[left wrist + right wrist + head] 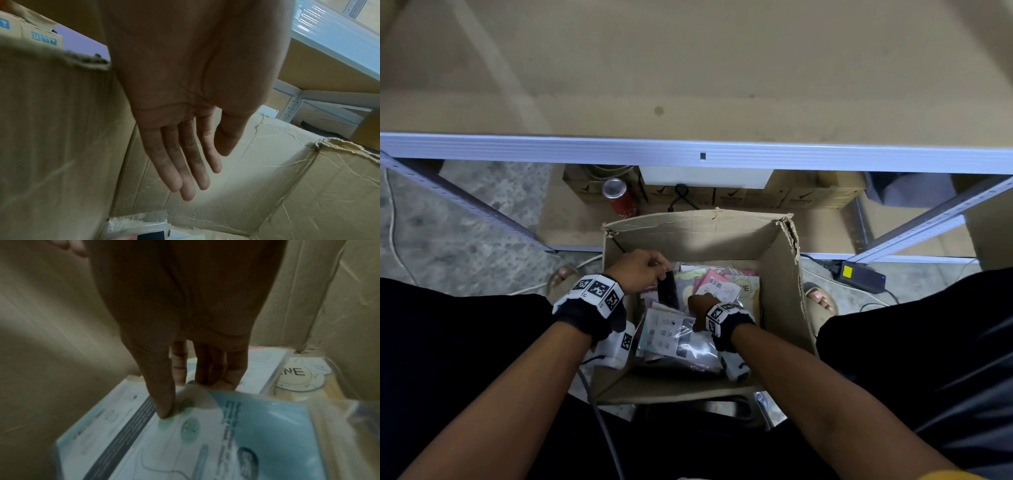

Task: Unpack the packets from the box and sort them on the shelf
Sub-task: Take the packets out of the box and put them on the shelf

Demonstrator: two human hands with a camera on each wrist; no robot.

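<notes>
- Concrete floor (458, 219) runs under a metal rack, and an open cardboard box (780, 281) stands on it between the person's feet, right in front of the rack.
- Nearest, at the box's near edge, the right hand (702, 308) reaches down inside; in the right wrist view its thumb and fingers (162, 395) pinch the top edge of a clear-wrapped packet (236, 426) printed in pale blue and white.
- Whether that packet has left the pile yet cannot be told; it looks tilted up at the pinched edge.
- At the box's left wall, the left hand (643, 270) hangs inside the box over a dark packet (667, 291). The head view hides its fingers, but the left wrist view shows them (179, 162) straight and together, holding nothing.
- Many packets (719, 287) lie in a loose pile across the box floor, among them pink and barcoded ones.
- Beyond the box's far wall, on the rack's low shelf, sit a red can (619, 198) and small brown cartons (808, 198).
- Farthest, the upper shelf (688, 85) shows bare board behind its pale front rail.
- Judged from this, the sorting is at or near its start: no packet shows on the shelf, and nearly everything is left to unpack.
</notes>
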